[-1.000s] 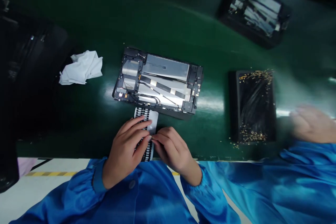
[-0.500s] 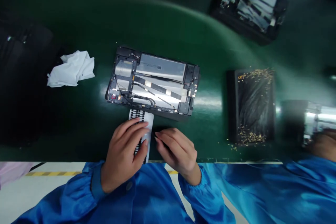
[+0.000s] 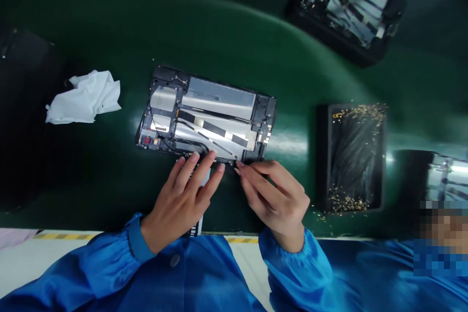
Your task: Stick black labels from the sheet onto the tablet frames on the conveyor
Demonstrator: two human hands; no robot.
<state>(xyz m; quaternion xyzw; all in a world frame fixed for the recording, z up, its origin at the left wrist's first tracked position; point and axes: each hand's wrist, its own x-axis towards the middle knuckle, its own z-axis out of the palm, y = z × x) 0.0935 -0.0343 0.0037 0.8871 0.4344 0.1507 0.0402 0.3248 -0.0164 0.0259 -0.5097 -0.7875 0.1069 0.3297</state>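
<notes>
An opened tablet housing [image 3: 206,117] lies on the green mat, showing silver panels, dark tape strips and thin cables. My left hand [image 3: 181,202] rests with spread fingers at its near edge, on a white and black patterned strip [image 3: 204,181]. The hand hides most of that strip, and only its far part and bottom end show. My right hand [image 3: 274,197] touches the housing's near edge at the lower right with pinched fingertips. I cannot tell whether those fingertips hold anything.
A crumpled white cloth [image 3: 84,100] lies left of the housing. To the right stands a black tray [image 3: 353,158] with gold-coloured specks. Another black-framed device [image 3: 343,5] sits at the top right. A blurred blue sleeve [image 3: 438,253] of a person shows at the lower right.
Both my hands have moved forward onto the housing's near edge, the right one also outward. The strip is now mostly hidden. The view has shifted, and another device has appeared at the right edge.
</notes>
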